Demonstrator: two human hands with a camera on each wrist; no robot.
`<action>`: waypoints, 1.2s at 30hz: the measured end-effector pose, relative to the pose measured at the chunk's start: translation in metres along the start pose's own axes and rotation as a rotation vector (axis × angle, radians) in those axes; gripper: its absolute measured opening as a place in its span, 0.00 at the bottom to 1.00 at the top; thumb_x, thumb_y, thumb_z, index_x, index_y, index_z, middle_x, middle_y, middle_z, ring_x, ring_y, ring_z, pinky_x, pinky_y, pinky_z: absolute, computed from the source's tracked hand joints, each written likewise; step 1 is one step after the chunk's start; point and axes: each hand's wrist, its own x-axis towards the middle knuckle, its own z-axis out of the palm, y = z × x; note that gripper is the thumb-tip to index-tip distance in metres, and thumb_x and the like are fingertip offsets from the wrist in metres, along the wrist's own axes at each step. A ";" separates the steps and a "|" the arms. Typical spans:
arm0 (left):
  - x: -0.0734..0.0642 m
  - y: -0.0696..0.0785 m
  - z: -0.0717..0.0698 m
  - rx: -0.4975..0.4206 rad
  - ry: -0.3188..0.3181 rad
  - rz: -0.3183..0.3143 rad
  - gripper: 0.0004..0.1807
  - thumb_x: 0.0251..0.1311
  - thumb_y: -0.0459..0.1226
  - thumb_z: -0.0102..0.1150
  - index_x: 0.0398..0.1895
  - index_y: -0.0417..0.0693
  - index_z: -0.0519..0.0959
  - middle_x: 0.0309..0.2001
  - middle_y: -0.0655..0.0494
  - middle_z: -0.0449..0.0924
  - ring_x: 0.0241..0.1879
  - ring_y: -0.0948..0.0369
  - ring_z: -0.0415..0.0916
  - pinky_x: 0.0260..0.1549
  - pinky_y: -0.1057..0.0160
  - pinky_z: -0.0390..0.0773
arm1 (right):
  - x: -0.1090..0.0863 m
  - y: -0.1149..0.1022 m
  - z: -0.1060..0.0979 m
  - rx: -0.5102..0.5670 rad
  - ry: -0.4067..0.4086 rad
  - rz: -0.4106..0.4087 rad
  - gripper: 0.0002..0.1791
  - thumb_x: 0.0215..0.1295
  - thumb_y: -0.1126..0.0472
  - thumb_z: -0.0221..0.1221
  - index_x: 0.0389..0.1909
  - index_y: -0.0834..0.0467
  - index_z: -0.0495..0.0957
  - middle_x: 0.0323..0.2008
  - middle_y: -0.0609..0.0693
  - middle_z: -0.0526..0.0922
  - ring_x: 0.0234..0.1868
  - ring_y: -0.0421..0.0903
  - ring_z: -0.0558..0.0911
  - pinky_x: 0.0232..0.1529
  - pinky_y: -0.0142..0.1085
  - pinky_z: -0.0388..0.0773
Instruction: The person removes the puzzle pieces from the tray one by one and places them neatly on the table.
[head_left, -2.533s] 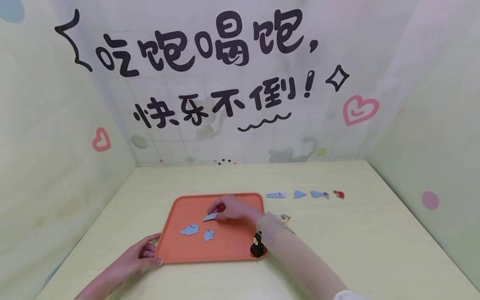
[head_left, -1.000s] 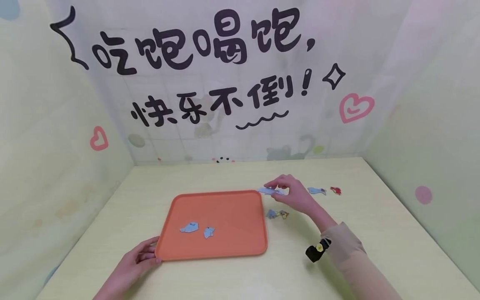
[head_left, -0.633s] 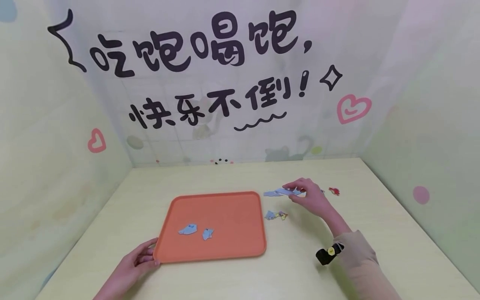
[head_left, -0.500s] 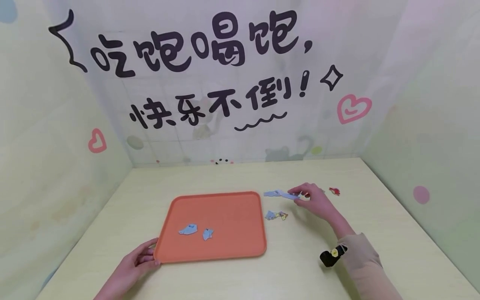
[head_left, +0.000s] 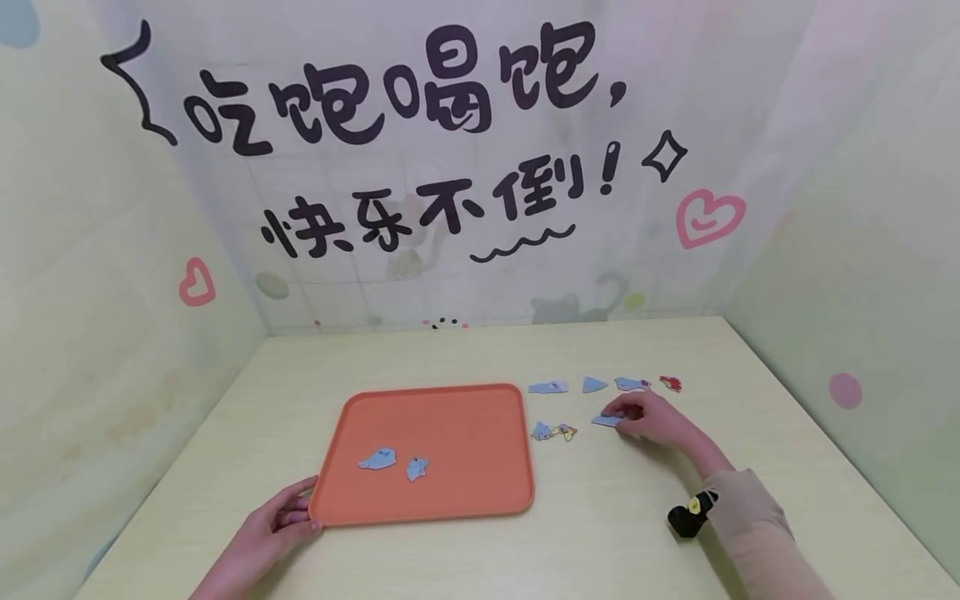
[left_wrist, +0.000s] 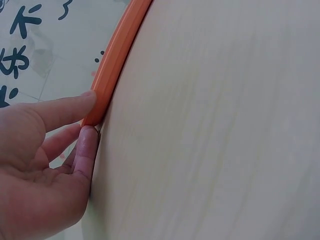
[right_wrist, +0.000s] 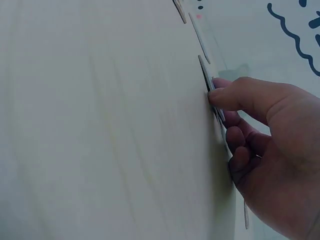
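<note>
In the head view my right hand (head_left: pixel 651 418) pinches a flat light-blue puzzle piece (head_left: pixel 606 420) low over the table, right of the orange tray (head_left: pixel 480 510). The right wrist view shows the same piece (right_wrist: pixel 204 72) edge-on between thumb and fingers. My left hand (head_left: pixel 276 518) holds the tray's near left corner. In the left wrist view, its fingers (left_wrist: pixel 86 150) and thumb meet at the orange rim (left_wrist: pixel 111 70). On the tray lie a blue piece (head_left: pixel 378 459) and a smaller jagged blue piece (head_left: pixel 417 468).
Along the back right lie a long blue piece (head_left: pixel 548 387), a triangular piece (head_left: pixel 595 384), a blue piece with a dark print (head_left: pixel 632 384) and a red piece (head_left: pixel 671 383). Nearer the tray is a blue-and-yellow cluster (head_left: pixel 553 431). Printed cloth walls (head_left: pixel 495 292) enclose the table.
My right hand has lifted a blue piece off the tray, carried it right past the back row, then brought it down nearer me. The left hand stays at the tray corner.
</note>
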 end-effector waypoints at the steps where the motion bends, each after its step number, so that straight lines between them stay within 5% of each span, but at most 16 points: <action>1: 0.000 0.000 0.000 -0.003 -0.001 0.000 0.40 0.60 0.36 0.66 0.75 0.43 0.60 0.56 0.45 0.73 0.44 0.69 0.75 0.42 0.73 0.78 | -0.001 0.001 0.000 0.012 -0.007 -0.004 0.12 0.61 0.68 0.63 0.46 0.59 0.84 0.40 0.52 0.83 0.36 0.42 0.71 0.37 0.28 0.69; 13: -0.002 0.001 0.001 -0.011 -0.006 0.024 0.40 0.61 0.35 0.65 0.75 0.40 0.59 0.57 0.44 0.74 0.43 0.72 0.75 0.42 0.73 0.78 | -0.008 0.004 -0.004 0.087 -0.104 0.014 0.14 0.66 0.64 0.61 0.52 0.55 0.83 0.51 0.55 0.82 0.41 0.44 0.69 0.40 0.29 0.67; 36: -0.001 0.001 0.000 -0.002 -0.008 0.011 0.39 0.62 0.35 0.64 0.74 0.40 0.59 0.56 0.45 0.75 0.43 0.70 0.76 0.42 0.73 0.78 | -0.007 0.002 0.000 0.132 -0.098 0.034 0.16 0.65 0.61 0.63 0.54 0.54 0.83 0.56 0.56 0.81 0.43 0.45 0.69 0.42 0.29 0.68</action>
